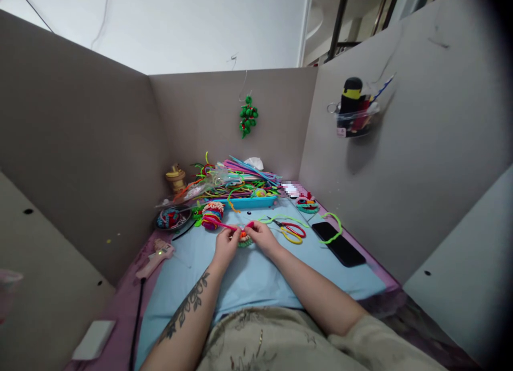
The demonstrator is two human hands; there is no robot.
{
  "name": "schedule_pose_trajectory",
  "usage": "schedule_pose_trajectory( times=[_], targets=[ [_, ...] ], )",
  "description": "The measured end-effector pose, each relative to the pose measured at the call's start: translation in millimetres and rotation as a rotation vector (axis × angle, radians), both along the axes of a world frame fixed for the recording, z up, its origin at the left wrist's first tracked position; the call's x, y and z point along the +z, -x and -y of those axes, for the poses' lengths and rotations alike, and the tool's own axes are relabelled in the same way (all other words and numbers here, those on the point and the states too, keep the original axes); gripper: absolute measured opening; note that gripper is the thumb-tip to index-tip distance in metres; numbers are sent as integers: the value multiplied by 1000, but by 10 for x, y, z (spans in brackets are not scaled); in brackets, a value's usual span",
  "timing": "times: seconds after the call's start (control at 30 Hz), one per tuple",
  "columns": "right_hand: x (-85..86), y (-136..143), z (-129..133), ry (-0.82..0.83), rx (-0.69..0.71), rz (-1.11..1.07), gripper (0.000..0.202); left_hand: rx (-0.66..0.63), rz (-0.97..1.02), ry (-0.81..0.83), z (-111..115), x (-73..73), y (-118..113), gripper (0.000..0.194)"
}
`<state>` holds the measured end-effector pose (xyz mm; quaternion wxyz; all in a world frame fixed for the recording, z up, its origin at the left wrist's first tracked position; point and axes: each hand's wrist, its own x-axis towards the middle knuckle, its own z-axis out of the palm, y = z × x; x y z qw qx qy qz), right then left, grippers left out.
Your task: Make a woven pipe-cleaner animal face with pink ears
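First, a glue gun (pixel 154 261) lies along the left edge of the bench (pixel 116 307); centrally, left hand (pixel 226 246) and right hand (pixel 261 238) pinch pink strands (pixel 225 226), a green-and-orange piece (pixel 245 244) between them; then scissors (pixel 283 225); a phone (pixel 340 247) near the right edge.

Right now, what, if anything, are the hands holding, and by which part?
Left hand: a bright-pink, fuzzy-looking strand, pinched partway along. Right hand: bright-pink material, exact part unclear.

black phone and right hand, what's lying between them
In the head view, scissors with red and yellow handles lie between the right hand and the black phone.
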<state>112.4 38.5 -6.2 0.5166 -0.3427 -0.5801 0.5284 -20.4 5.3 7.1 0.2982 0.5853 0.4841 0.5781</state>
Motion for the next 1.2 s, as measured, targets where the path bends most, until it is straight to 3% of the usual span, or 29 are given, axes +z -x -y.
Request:
schedule_pose_trajectory(
  times=[0.17, 0.37, 0.53, 0.7, 1.0, 1.2],
  targets=[
    [-77, 7, -28, -60, 17, 82, 27, 1, 19, 21, -15, -25, 2, 24],
    [-88, -43, -36, -322, -80, 423, 13, 41, -227, -86, -38, -114, 56, 20],
    [-31, -71, 12, -507, -102, 604, 13, 29, -340, -110, -44, -126, 70, 22],
    [-11, -95, 37, -545, -76, 742, 9, -23, -367, -78, -54, -135, 61, 19],
    [-14, -142, 43, -579, -112, 1079, 15, -59, -615, -149, -49, -177, 69, 15],
    [-28, -146, 39, -579, -115, 963, 22, -68, -603, -232, 11, -137, 8, 15]
  ],
)
